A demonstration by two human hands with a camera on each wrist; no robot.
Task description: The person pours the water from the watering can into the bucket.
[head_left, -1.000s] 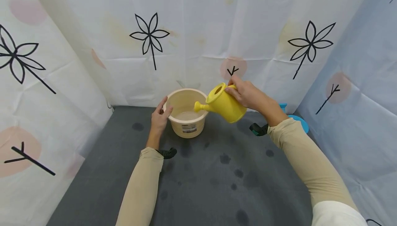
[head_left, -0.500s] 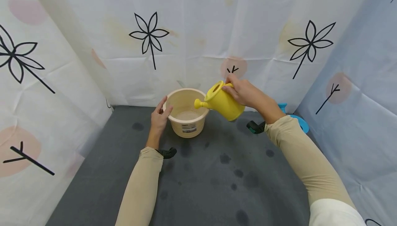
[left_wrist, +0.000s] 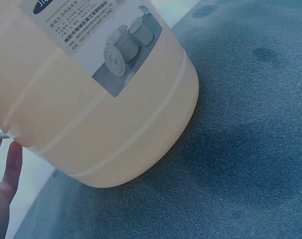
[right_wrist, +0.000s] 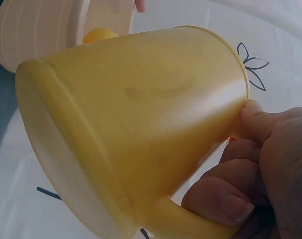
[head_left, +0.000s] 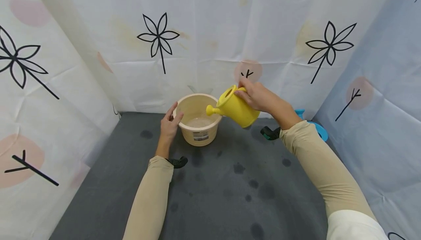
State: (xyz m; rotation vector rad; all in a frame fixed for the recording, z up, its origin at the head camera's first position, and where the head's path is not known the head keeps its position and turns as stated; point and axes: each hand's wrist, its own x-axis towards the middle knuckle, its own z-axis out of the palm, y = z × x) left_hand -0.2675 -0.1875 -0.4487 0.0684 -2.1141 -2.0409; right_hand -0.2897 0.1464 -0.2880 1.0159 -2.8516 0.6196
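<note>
A cream plastic basin [head_left: 198,137] with a label stands toward the back of the dark surface. My left hand [head_left: 169,126] grips its left rim; in the left wrist view, fingers [left_wrist: 11,172] touch its wall. My right hand [head_left: 260,95] holds a yellow watering can [head_left: 238,110] by its handle, up in the air and tilted toward the basin. The can's spout overlaps the basin's right rim in the head view. From the right wrist, the can's base faces the camera, with fingers curled round the handle [right_wrist: 191,224]. No stream of water shows at the spout.
A blue object [head_left: 319,130] lies behind my right forearm, partly hidden. Dark wet-looking spots mark the grey surface [head_left: 213,188]. White sheets with flower drawings [head_left: 210,31] hang close behind the basin and on both sides.
My right hand has shifted slightly left and up with the watering can, which is tipped a little more. My left hand and the basin have stayed put.
</note>
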